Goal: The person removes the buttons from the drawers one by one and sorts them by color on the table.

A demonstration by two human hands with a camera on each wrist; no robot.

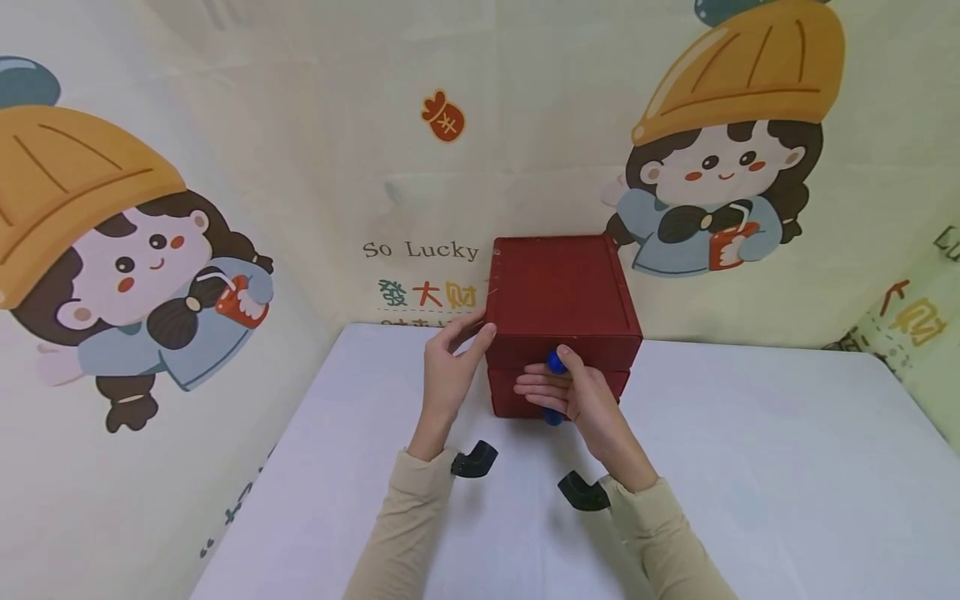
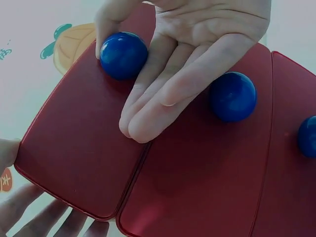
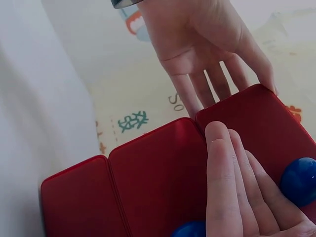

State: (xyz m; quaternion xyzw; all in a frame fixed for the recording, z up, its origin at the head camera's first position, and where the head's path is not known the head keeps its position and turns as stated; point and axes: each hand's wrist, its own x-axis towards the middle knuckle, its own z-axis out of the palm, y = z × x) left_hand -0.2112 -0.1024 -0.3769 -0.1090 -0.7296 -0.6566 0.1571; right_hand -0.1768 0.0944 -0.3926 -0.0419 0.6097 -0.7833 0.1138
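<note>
A dark red drawer box (image 1: 558, 283) stands on the white table, its front towards me. Three drawer fronts with round blue knobs show in the left wrist view. My right hand (image 1: 588, 402) holds the top knob (image 2: 123, 56) between thumb and index finger, the other fingers stretched across the fronts. Beside the box's left wall is my left hand (image 1: 448, 367). Its thumb touches the edge of the top drawer front (image 2: 74, 153), and its straight fingers lie along the side. The middle knob (image 2: 233, 97) sits just below my right fingers; the lowest knob (image 2: 308, 137) is partly cut off.
The white table (image 1: 750, 450) stretches out on both sides of the box. A printed cloth (image 1: 555, 100) with cartoon figures and lettering hangs close behind it. Black curved pieces (image 1: 476, 459) stick out at both beige sleeves (image 1: 416, 500).
</note>
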